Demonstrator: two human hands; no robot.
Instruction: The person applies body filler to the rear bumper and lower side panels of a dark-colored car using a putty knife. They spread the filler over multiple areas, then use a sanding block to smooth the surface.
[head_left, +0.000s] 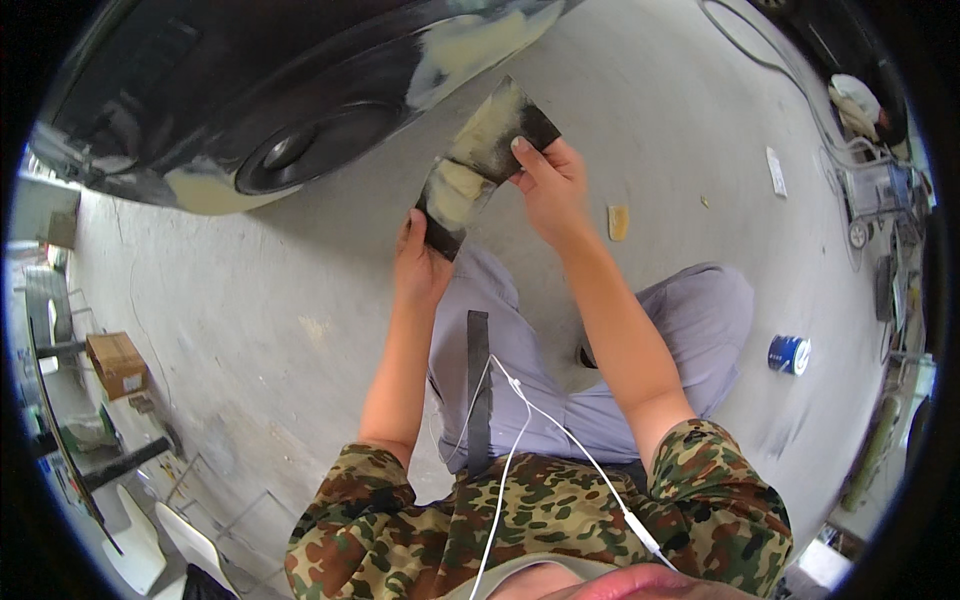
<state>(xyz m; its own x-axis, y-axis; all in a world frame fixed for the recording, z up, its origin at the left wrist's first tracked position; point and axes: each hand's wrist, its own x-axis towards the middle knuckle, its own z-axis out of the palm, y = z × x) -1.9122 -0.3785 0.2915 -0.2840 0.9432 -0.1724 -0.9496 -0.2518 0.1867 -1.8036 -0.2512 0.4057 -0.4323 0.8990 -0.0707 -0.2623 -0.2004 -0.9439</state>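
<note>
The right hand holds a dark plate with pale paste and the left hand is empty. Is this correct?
The left hand is not empty: the head view shows it holding another dark plate with pale paste. The right hand is as you say.

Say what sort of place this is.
Likely a car body workshop: a dark vehicle panel with pale filler-like patches, two smeared flat spreaders, and a blue can nearby.

Grey floor beneath blue can, yellowish piece, white strip.
</note>
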